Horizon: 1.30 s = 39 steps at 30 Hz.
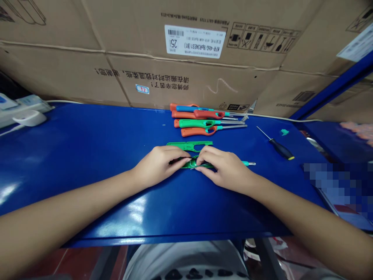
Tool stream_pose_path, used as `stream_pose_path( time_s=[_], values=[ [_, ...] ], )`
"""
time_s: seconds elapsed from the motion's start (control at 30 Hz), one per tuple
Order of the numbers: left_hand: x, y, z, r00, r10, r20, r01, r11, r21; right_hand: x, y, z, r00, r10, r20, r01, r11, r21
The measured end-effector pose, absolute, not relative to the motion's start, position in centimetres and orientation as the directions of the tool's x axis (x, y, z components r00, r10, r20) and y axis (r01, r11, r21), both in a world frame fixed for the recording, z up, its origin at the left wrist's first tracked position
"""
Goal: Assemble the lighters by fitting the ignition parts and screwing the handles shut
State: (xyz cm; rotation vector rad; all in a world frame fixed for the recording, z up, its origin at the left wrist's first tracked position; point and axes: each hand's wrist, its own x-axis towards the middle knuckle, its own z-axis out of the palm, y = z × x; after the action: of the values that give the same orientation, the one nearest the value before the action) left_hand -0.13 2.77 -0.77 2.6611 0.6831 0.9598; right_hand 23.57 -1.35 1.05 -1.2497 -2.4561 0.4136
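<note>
An opened green gas lighter (192, 163) lies between my hands, its inner side up, with a turquoise collar and metal tip showing at the right. My left hand (153, 166) is closed on its handle end, thumb and fingertips pinched together. From the other side, my right hand (229, 167) pinches at the middle of the lighter and covers much of it. Thin wire-like parts show near the fingertips; exactly what each fingertip grips is partly hidden. Just beyond the hands lies a loose green half shell (186, 146) with a trigger opening.
Several orange, red, blue and green lighters (198, 132) are piled at the back of the blue table (96, 155). To the right lie a screwdriver (280, 149) and a small turquoise piece (284, 132). A white mouse (29, 118) is far left. Cardboard boxes (140, 66) stand behind.
</note>
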Motion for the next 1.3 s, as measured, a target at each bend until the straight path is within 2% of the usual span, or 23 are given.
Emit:
stream_pose_path(
  time_s=[0.1,0.2,0.27,0.33,0.5,0.57,0.63,0.73,0.83,0.93,1.1,1.3],
  values=[
    [-0.2,2.8,-0.7,0.68,0.493,0.543,0.339,-0.868,0.363,23.6,-1.2,1.2,-0.505,0.843,0.187,0.67,0.519,-0.53],
    [-0.2,2.8,-0.7,0.687,0.486,0.54,0.329,-0.871,0.364,23.7,-0.9,1.5,-0.422,0.901,0.098,0.655,0.378,-0.654],
    [-0.2,2.7,-0.6,0.686,0.489,0.538,0.327,-0.869,0.372,23.8,-0.9,1.6,-0.401,0.915,0.043,0.656,0.32,-0.683],
    [-0.2,2.6,-0.5,0.681,0.503,0.533,0.333,-0.86,0.387,23.9,-0.9,1.6,-0.424,0.903,0.07,0.652,0.358,-0.669],
    [-0.2,2.6,-0.5,0.679,0.529,0.509,0.358,-0.844,0.399,23.9,-1.1,1.1,-0.519,0.805,0.286,0.576,0.577,-0.579],
    [-0.2,2.7,-0.6,0.681,0.536,0.499,0.363,-0.839,0.405,24.0,-1.1,1.0,-0.523,0.787,0.327,0.545,0.604,-0.582],
    [-0.3,2.8,-0.6,0.687,0.536,0.491,0.359,-0.837,0.413,24.1,-1.1,1.1,-0.495,0.818,0.293,0.543,0.554,-0.631],
    [-0.2,2.9,-0.5,0.69,0.542,0.48,0.357,-0.831,0.426,24.3,-0.9,1.5,-0.472,0.872,0.132,0.529,0.399,-0.749],
    [-0.2,2.8,-0.4,0.677,0.565,0.471,0.376,-0.816,0.439,24.5,-0.8,1.9,-0.491,0.87,0.048,0.476,0.314,-0.821],
    [-0.2,2.7,-0.3,0.663,0.586,0.466,0.393,-0.802,0.45,24.8,-0.7,2.1,-0.533,0.845,0.048,0.499,0.36,-0.788],
    [-0.2,2.5,-0.3,0.644,0.6,0.474,0.396,-0.792,0.464,25.1,-0.6,1.8,-0.55,0.824,0.139,0.58,0.497,-0.646],
    [-0.2,2.5,-0.4,0.641,0.608,0.469,0.4,-0.786,0.473,25.1,-0.4,1.8,-0.56,0.814,0.156,0.615,0.534,-0.58]
  ],
)
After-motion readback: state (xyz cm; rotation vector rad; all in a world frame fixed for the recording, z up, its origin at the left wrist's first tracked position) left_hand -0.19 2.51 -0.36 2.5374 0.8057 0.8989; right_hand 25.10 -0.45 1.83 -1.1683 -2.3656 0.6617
